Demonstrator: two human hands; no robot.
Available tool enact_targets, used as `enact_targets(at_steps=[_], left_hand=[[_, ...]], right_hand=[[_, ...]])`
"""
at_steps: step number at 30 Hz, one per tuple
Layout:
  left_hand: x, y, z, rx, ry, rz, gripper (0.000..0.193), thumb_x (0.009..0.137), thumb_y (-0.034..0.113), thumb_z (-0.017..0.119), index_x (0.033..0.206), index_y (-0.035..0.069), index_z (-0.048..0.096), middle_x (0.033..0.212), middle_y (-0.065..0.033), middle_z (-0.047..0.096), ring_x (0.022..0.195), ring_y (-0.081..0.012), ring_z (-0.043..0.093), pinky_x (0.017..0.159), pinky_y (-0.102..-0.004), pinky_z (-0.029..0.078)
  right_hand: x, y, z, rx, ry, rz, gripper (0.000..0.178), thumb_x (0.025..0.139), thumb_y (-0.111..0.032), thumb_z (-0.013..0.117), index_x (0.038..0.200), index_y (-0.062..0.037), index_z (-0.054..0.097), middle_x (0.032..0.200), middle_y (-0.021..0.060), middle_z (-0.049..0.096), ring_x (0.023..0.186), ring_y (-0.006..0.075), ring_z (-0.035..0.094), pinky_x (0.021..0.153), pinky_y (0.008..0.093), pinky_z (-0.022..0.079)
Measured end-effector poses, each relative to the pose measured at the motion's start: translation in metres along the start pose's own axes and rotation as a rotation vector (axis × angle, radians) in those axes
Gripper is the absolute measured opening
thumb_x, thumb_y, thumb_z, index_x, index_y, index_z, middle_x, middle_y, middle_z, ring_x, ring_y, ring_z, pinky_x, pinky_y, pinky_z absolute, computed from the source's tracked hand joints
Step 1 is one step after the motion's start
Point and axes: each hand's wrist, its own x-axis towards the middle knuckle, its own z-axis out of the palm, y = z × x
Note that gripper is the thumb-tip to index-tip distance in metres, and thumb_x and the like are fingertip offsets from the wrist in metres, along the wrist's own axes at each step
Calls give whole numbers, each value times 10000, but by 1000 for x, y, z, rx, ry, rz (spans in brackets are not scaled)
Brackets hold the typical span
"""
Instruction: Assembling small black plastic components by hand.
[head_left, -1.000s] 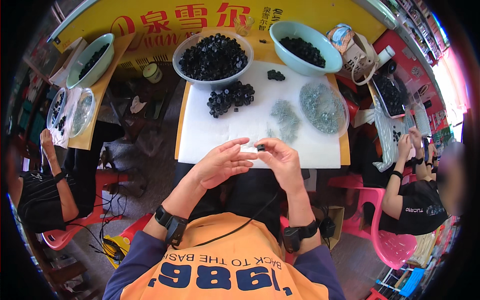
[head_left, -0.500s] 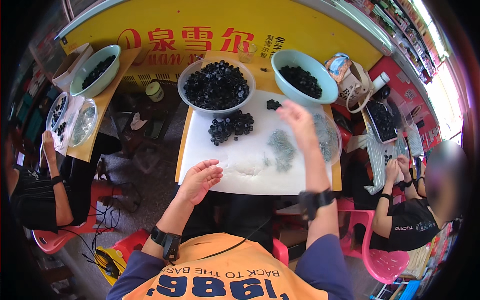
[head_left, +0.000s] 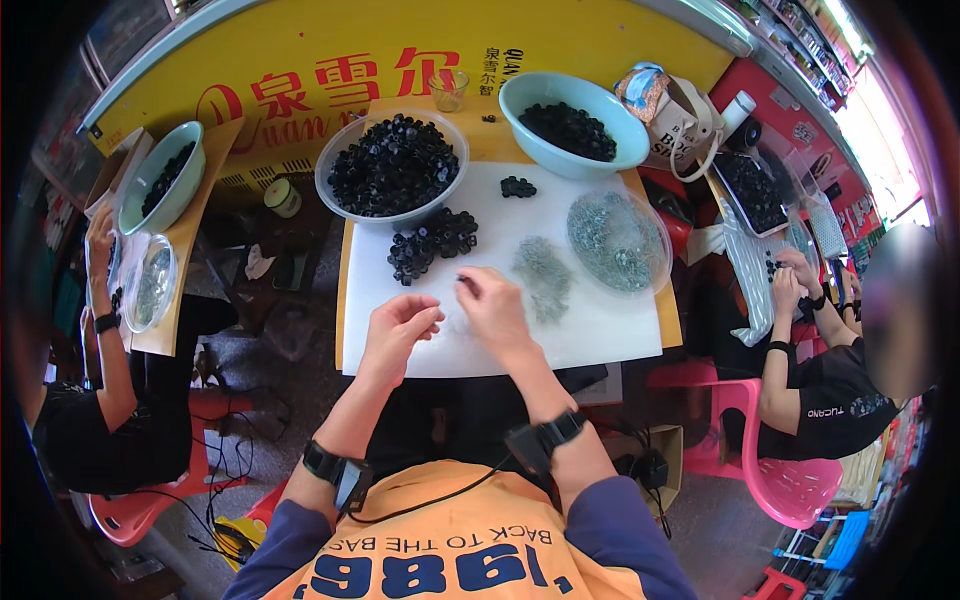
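Over the near part of the white board [head_left: 620, 330], my right hand [head_left: 492, 310] pinches a small black part [head_left: 461, 280] between thumb and fingertips. My left hand [head_left: 398, 335] is beside it, palm turned inward, fingers curled toward the thumb; whatever it may hold is too small to make out. Just beyond both hands lies a loose heap of black ring-like parts [head_left: 432, 243]. A smaller black cluster [head_left: 518, 187] sits farther off. To the right of my hands is a pile of thin greyish metal pieces [head_left: 543, 280].
Behind the heap stands a clear bowl [head_left: 325, 190] full of black parts. A light-green basin [head_left: 640, 150] with more is at the back right, near a clear round tray [head_left: 655, 280] of metal pieces. People work at side tables left and right. A glass cup [head_left: 450, 92] stands at the back.
My right hand has come back from beside the far black cluster to near my left hand, now with a small black part in its fingertips. The whole view has shifted slightly.
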Motion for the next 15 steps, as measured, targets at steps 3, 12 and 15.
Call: enact_targets(at_steps=[3,12,15], left_hand=[[23,-2,24,459,-91,142,170,858,96,653,981,-16,686,857,-60,668,724,-145,605,674,-243,475],[81,-20,66,1201,-427,740,131,818,39,634,928,30,705,947,-127,608,913,-316,601,807,-379,485],[85,-24,66,1162,-413,721,101,820,32,626,902,10,680,934,-135,606,902,-312,605,793,-367,490]], right_hand=[[-26,-2,-47,484,136,286,238,853,-37,627,1075,42,658,928,122,683,752,181,671,707,271,530],[-88,8,-111,1355,206,531,275,939,-62,552,1205,2,587,1034,140,670,830,139,653,764,258,529],[-92,5,-113,1521,140,540,255,958,-103,540,1194,-10,568,1080,162,659,836,155,662,765,274,545]])
